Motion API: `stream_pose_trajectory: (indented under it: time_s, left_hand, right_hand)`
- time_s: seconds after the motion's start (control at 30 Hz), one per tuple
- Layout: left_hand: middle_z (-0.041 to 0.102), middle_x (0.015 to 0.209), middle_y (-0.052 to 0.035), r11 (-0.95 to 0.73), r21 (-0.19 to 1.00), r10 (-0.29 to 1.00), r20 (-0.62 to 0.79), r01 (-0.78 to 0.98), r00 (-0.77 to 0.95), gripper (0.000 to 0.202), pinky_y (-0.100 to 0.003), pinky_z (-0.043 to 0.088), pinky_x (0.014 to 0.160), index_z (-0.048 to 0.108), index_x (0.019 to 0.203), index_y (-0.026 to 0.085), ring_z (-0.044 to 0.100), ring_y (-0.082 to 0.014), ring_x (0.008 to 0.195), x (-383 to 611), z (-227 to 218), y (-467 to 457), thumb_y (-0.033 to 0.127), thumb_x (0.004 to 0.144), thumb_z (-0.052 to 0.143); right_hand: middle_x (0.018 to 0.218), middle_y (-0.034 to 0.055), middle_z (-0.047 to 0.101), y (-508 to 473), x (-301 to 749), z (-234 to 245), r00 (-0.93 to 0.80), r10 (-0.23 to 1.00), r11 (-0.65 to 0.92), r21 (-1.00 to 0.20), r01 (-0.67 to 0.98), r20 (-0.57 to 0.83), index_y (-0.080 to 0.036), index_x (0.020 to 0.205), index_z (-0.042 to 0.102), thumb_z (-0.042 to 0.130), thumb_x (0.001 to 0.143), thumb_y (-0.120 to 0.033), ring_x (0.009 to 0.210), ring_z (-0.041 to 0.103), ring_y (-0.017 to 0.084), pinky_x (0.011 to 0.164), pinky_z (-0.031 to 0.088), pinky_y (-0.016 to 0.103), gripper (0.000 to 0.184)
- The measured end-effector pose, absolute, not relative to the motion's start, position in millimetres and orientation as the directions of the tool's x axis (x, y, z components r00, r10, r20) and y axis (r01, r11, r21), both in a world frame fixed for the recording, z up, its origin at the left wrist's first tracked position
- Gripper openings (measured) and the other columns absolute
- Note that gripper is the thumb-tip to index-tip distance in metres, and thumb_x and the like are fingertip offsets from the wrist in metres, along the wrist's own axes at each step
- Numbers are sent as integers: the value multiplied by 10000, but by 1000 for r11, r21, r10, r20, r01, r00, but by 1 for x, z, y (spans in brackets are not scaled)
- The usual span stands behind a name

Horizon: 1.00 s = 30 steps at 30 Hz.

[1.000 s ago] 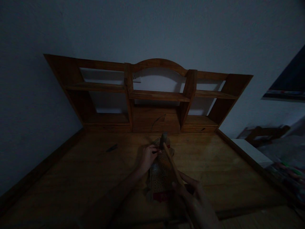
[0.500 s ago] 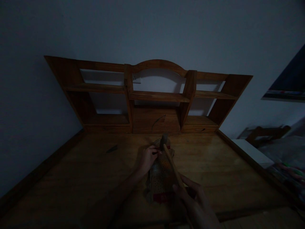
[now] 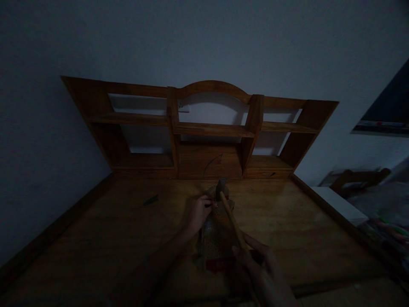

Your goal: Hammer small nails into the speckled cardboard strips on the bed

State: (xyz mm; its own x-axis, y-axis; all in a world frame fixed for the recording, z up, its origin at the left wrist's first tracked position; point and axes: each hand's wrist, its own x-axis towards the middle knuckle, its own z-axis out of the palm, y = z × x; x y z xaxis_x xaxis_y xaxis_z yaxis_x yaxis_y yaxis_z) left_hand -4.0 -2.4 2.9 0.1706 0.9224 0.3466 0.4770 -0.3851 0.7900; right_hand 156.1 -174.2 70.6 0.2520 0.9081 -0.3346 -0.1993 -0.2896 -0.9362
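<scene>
The scene is very dim. My right hand (image 3: 260,273) is closed around the wooden handle of a hammer (image 3: 230,217), whose dark head sits at the far end of a spotted, perforated board (image 3: 215,241) lying on the wooden desk (image 3: 128,238). My left hand (image 3: 198,211) rests at the board's far left corner, fingers pinched on something small beside the hammer head; I cannot make out what it is. A red strip crosses the board's near end.
A wooden hutch (image 3: 204,128) with open shelves stands at the back of the desk against a pale wall. A small dark object (image 3: 151,199) lies on the desk to the left. Clutter and a chair-like frame (image 3: 358,177) sit off the right edge.
Almost nothing differs; the hammer head and both hands hold the same place, with only a slight shift of the view.
</scene>
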Motion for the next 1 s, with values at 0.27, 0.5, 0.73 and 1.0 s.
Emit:
stream_pose_trajectory:
  time_s: [0.27,0.5,0.73,1.0]
  left_hand:
    - [689,972,-28,-381,787,924,335,485,183,159,-259,494,774,744,851,234,643,-158,855,-4,11,-8,226,788,599]
    - [691,964,-34,-384,778,922,350,498,163,147,-275,493,783,746,836,230,644,-163,849,-3,6,-4,229,787,607]
    - [688,964,-31,-381,765,923,346,519,166,151,-259,496,776,745,841,227,641,-155,846,-3,8,-6,249,792,603]
    - [695,924,-33,-418,749,906,382,514,181,133,-256,492,757,743,836,230,642,-157,844,-3,6,-3,240,784,622]
  right_hand:
    - [791,45,672,-174,158,69,231,916,-309,-944,-117,-329,-139,1178,567,711,634,-544,791,636,249,657,497,321,693]
    - [820,45,681,-174,159,81,205,935,-270,-956,-113,-288,-167,1150,615,709,607,-560,819,630,257,652,495,303,677]
    - [697,22,650,-173,154,78,268,915,-285,-953,-100,-301,-147,1102,634,722,583,-564,670,613,211,559,469,275,672]
    - [594,-3,593,-171,155,90,238,927,-268,-955,-126,-291,-136,1106,638,706,587,-569,547,565,171,453,414,241,679]
